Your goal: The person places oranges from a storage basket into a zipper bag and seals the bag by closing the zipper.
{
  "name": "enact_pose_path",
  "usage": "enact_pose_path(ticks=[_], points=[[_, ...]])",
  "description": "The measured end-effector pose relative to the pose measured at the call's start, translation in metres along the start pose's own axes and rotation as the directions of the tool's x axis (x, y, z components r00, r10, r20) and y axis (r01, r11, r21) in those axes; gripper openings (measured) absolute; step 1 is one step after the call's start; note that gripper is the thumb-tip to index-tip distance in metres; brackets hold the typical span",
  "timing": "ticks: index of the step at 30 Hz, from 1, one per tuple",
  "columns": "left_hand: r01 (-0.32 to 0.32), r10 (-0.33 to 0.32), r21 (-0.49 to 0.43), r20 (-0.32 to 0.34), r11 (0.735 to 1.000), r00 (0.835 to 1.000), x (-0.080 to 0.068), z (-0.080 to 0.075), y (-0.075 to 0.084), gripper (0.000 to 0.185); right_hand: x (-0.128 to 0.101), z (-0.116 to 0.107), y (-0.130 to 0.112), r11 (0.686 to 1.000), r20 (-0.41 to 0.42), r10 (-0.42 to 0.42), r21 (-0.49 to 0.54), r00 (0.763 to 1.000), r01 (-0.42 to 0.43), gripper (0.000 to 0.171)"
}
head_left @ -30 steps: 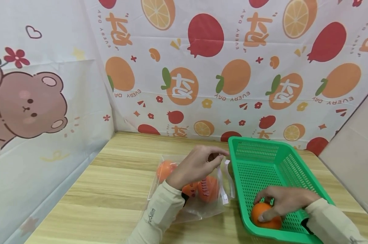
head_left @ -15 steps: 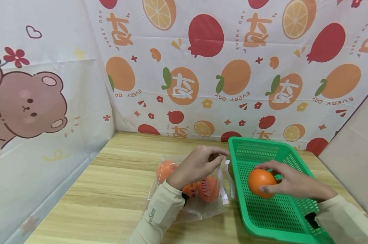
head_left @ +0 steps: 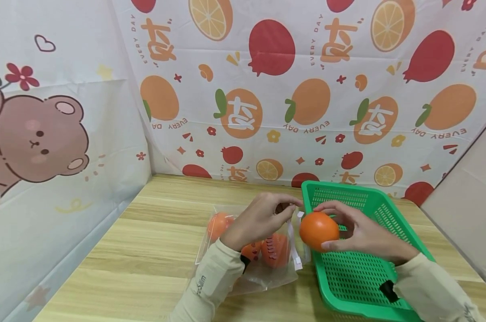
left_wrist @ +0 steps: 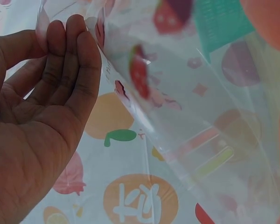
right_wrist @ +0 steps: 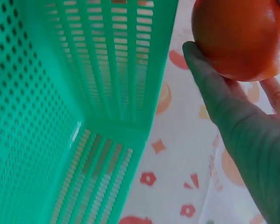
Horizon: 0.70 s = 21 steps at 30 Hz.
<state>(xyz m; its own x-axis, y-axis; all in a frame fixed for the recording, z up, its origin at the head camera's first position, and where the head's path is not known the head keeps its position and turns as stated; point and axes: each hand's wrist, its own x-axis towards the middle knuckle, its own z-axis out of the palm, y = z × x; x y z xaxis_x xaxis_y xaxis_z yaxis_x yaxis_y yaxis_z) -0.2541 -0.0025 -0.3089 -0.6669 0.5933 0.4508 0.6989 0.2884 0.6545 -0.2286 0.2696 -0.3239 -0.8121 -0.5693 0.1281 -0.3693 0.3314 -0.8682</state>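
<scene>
Here, line by line:
Right hand: the right hand (head_left: 360, 232) holds an orange (head_left: 318, 230) in curled fingers and thumb, lifted above the left rim of the green basket (head_left: 364, 277). In the right wrist view the fruit (right_wrist: 238, 37) sits against the fingertips (right_wrist: 200, 60), with the basket's slotted wall (right_wrist: 107, 60) just beside it.
Left hand: the left hand (head_left: 261, 219) pinches the upper edge of a clear zip bag (head_left: 259, 268) between thumb and fingers, holding its mouth up. The left wrist view shows the fingers (left_wrist: 70, 60) closed narrowly on the thin film (left_wrist: 177, 107).
Orange's place: in the air, between the bag's mouth and the basket, close to the left fingertips but not touching them as far as the head view shows.
Bag: it lies on the wooden table (head_left: 126, 250), just left of the basket, with its white zip strip (head_left: 293, 250) facing the basket.
Bag contents: several more oranges (head_left: 275, 250) lie inside; one (head_left: 219, 223) shows to the left of the wrist.
Basket: the perforated floor is bare where visible.
Surroundings: a fruit-print cloth (head_left: 307, 89) hangs behind the table, and a bear-print sheet (head_left: 37, 134) to the left.
Sleeves: both arms wear pale long sleeves (head_left: 211, 286).
</scene>
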Motion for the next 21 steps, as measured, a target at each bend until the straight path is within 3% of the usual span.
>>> enact_pose_path(ticks=[4, 11, 17, 21], points=[[-0.006, 0.006, 0.001, -0.004, 1.0, 1.0, 0.0, 0.0, 0.0, 0.023, 0.009, 0.009, 0.0, 0.999, 0.057, 0.0, 0.037, 0.998, -0.002, 0.063], [-0.003, 0.003, 0.005, -0.008, 1.0, 1.0, 0.001, 0.0, 0.0, 0.023, 0.017, 0.017, 0.002, 1.0, 0.068, 0.002, 0.028, 0.998, -0.004, 0.065], [-0.014, 0.014, 0.009, -0.015, 1.0, 1.0, 0.001, -0.001, -0.001, 0.022, 0.021, 0.022, 0.002, 0.986, 0.03, -0.076, -0.145, 0.997, 0.079, 0.071], [-0.014, 0.014, 0.01, -0.017, 1.0, 1.0, 0.001, -0.003, 0.0, 0.022, 0.022, 0.029, -0.003, 0.941, -0.021, -0.138, -0.313, 0.99, 0.125, 0.077]])
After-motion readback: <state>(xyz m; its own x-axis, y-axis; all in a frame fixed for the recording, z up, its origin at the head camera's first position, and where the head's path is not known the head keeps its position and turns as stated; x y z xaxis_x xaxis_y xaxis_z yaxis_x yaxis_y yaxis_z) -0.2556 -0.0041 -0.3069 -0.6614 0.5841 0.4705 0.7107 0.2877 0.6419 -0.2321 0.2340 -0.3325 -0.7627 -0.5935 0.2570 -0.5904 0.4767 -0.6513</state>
